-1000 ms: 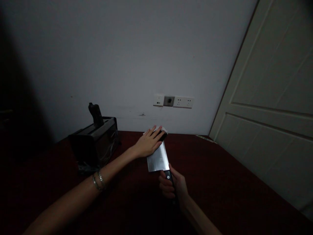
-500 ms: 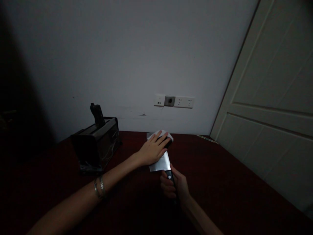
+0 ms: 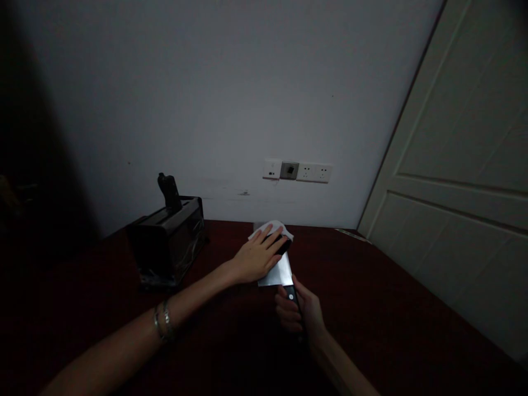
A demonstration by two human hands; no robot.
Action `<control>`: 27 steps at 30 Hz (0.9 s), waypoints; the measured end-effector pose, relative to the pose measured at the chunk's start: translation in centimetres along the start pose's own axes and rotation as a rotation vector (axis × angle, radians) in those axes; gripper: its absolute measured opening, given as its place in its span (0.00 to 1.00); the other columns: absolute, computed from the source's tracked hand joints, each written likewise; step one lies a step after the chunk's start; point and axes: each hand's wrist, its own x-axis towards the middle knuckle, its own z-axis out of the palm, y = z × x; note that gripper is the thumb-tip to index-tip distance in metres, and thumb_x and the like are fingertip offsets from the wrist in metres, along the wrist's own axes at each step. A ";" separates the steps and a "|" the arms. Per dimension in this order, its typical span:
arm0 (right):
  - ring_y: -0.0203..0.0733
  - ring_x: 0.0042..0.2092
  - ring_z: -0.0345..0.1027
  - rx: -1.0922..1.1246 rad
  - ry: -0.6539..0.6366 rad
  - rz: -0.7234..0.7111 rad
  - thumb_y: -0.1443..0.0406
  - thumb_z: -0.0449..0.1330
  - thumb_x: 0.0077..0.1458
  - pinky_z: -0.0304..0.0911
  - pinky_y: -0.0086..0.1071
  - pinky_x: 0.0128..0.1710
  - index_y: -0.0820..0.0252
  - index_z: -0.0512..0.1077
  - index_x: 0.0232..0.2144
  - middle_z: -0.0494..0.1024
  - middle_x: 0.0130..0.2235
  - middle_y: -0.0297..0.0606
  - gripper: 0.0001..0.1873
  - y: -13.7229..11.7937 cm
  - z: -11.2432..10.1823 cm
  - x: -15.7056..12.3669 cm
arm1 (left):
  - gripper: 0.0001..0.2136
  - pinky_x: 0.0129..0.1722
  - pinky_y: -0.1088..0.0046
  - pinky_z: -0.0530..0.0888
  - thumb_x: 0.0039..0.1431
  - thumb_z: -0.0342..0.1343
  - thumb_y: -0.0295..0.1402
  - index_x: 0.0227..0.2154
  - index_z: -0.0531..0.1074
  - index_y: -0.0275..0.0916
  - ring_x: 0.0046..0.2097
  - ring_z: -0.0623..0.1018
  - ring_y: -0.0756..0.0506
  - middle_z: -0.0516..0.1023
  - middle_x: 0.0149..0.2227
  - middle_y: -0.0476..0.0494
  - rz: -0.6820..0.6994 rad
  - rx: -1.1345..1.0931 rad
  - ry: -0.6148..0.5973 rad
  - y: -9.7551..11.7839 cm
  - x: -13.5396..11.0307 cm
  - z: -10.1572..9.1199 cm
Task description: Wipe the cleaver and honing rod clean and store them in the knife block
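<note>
A dark red table (image 3: pixel 371 308) fills the lower half, with a pale door (image 3: pixel 466 165) at 3 o'clock. A dark box (image 3: pixel 169 242) stands at 9 o'clock from the cleaver (image 3: pixel 278 273), and a black handle (image 3: pixel 168 191) sticks up out of it. The cleaver lies flat near the table's middle, its blade pointing to 12 o'clock.

The right hand (image 3: pixel 299 313), at 6 o'clock from the blade, is closed around the cleaver's grip. The left hand (image 3: pixel 256 256) lies flat on the blade with its fingers spread, clamping nothing. Its fingertips rest on a white cloth (image 3: pixel 274 226) at the blade's far end.

As for progress, I judge the work mid-course: only the near strip of blade is bare, and the rest is covered.

A small dark piece (image 3: pixel 285 245) under the fingertips is too dim to identify. The blade's far end is hidden, and both forearms are cut off at 6 o'clock.
</note>
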 end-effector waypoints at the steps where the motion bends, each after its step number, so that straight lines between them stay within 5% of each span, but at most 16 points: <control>1: 0.24 0.14 0.37 0.003 0.002 0.005 0.54 0.54 0.53 0.44 0.18 0.09 0.65 0.67 0.23 0.55 0.16 0.24 0.18 0.1 0.0 0.0 | 0.24 0.60 0.60 0.50 0.64 0.34 0.42 0.61 0.45 0.43 0.64 0.41 0.41 0.42 0.65 0.46 -0.008 -0.003 -0.009 -0.3 -0.1 0.0; 7: 0.24 0.14 0.37 0.016 -0.026 0.058 0.55 0.55 0.53 0.44 0.17 0.09 0.65 0.67 0.24 0.55 0.16 0.24 0.18 0.2 0.3 0.0 | 0.24 0.59 0.58 0.52 0.65 0.32 0.41 0.61 0.45 0.40 0.64 0.43 0.40 0.42 0.64 0.42 -0.070 0.009 -0.054 -3.1 0.5 0.0; 14: 0.24 0.14 0.36 0.001 -0.042 -0.008 0.55 0.52 0.55 0.44 0.17 0.09 0.66 0.68 0.25 0.54 0.16 0.24 0.18 -0.5 0.2 -0.3 | 0.24 0.61 0.62 0.48 0.64 0.34 0.41 0.62 0.43 0.44 0.64 0.39 0.43 0.40 0.65 0.47 0.114 0.019 -0.038 0.2 -2.2 -1.1; 21: 0.24 0.14 0.36 0.028 -0.078 0.032 0.55 0.52 0.55 0.45 0.17 0.08 0.66 0.68 0.25 0.53 0.16 0.24 0.18 -0.6 0.2 -0.2 | 0.24 0.60 0.60 0.49 0.65 0.32 0.41 0.62 0.43 0.40 0.64 0.42 0.41 0.40 0.65 0.43 0.024 0.044 -0.063 -3.5 -0.7 -0.7; 27: 0.23 0.15 0.36 0.021 -0.065 -0.015 0.56 0.52 0.55 0.45 0.16 0.09 0.67 0.67 0.25 0.53 0.16 0.24 0.18 -1.1 0.2 -0.4 | 0.24 0.61 0.62 0.48 0.64 0.34 0.42 0.61 0.45 0.42 0.64 0.40 0.42 0.38 0.65 0.46 0.174 0.051 -0.067 -0.1 -2.5 -1.3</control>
